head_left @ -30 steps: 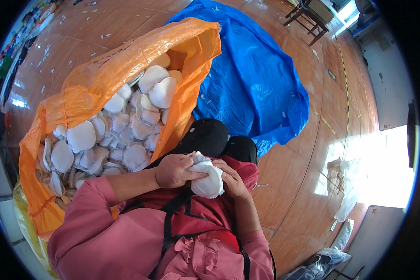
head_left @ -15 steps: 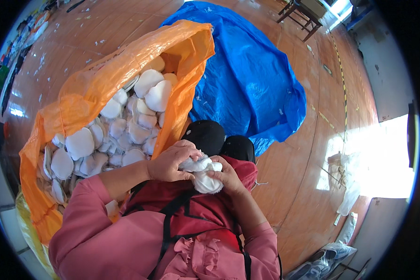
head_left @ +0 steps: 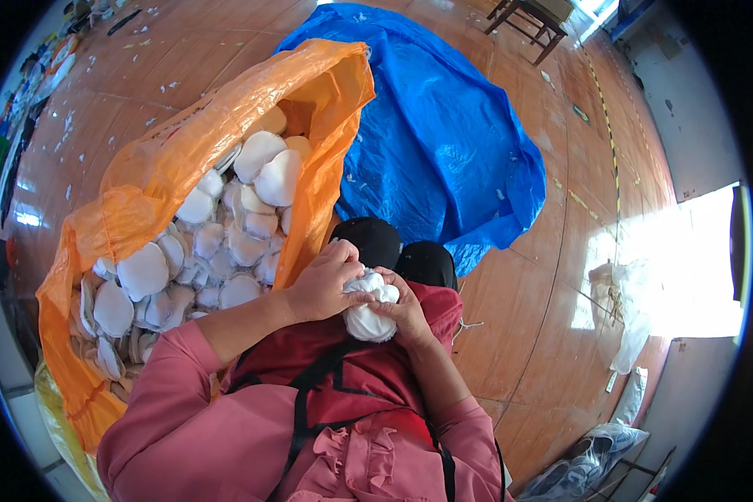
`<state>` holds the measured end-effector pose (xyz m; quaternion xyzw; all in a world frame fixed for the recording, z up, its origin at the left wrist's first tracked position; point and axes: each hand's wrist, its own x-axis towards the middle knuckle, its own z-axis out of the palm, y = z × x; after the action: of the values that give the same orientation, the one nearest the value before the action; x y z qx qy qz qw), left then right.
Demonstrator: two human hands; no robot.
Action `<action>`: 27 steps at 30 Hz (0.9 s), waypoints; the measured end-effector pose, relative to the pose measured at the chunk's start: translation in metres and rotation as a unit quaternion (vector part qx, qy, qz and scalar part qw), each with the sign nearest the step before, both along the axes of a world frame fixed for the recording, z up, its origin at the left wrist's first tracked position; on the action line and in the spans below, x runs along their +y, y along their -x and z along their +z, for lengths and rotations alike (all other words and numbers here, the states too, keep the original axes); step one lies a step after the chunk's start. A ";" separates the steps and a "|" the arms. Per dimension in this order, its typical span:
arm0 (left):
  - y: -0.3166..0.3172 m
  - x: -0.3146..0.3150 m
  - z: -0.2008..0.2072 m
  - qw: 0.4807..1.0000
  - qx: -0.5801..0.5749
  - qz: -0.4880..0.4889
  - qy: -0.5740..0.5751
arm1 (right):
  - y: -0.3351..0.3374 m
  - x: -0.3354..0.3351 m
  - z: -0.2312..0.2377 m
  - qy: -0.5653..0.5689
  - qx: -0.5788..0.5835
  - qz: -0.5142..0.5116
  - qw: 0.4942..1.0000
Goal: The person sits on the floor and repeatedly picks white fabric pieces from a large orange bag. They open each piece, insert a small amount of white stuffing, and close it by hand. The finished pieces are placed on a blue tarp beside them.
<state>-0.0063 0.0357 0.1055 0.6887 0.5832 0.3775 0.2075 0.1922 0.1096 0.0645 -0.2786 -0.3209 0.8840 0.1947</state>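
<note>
Over my lap, both hands grip a crumpled white fabric pad [head_left: 370, 322], soft and folded into a rounded bundle. My left hand [head_left: 328, 280] pinches its upper left side, thumb across the folds. On the other side my right hand [head_left: 406, 311] holds it with thumb and fingers closed. Parts of the fingertips are hidden by the cloth. To the left, an open orange woven sack [head_left: 130, 222] holds a heap of round white pads [head_left: 142, 272], several with beige backs.
A large blue plastic sack [head_left: 443, 142] lies spread beyond my knees. A wooden chair [head_left: 531, 25] stands at the far right. Clear plastic bags [head_left: 586, 464] lie at the lower right, and a yellow sack [head_left: 58, 427] sits by the orange one. White scraps dot the floor.
The white pad has been turned and bunched into a rounder, fuller shape. My left hand has shifted slightly to the right and up, and its fingers are drawn closer together.
</note>
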 end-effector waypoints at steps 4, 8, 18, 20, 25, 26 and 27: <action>-0.012 0.004 -0.001 0.998 -0.005 0.064 -0.013 | 0.002 -0.003 -0.002 0.002 -0.008 -0.017 1.000; -0.015 0.013 -0.020 0.988 -0.069 0.133 -0.022 | 0.007 -0.006 0.003 0.017 -0.004 -0.042 0.999; -0.006 0.029 -0.027 0.963 -0.125 0.232 0.048 | 0.008 -0.017 -0.001 -0.102 -0.032 -0.021 0.994; -0.001 0.029 -0.029 0.961 -0.117 0.240 0.070 | 0.005 -0.020 -0.003 -0.114 -0.043 -0.013 0.992; -0.001 0.032 -0.008 0.983 -0.059 0.171 0.042 | -0.010 -0.021 -0.006 -0.193 -0.103 -0.032 0.975; -0.001 0.031 -0.001 0.987 -0.036 0.154 0.011 | -0.012 -0.020 -0.006 -0.242 -0.130 -0.036 0.961; -0.002 0.030 0.009 0.991 -0.008 0.134 -0.004 | -0.013 -0.018 -0.005 -0.266 -0.119 -0.059 0.955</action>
<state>-0.0045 0.0661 0.1148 0.6020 0.6671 0.4098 0.1568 0.2053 0.0917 0.0599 -0.3387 -0.5479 0.7142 0.2739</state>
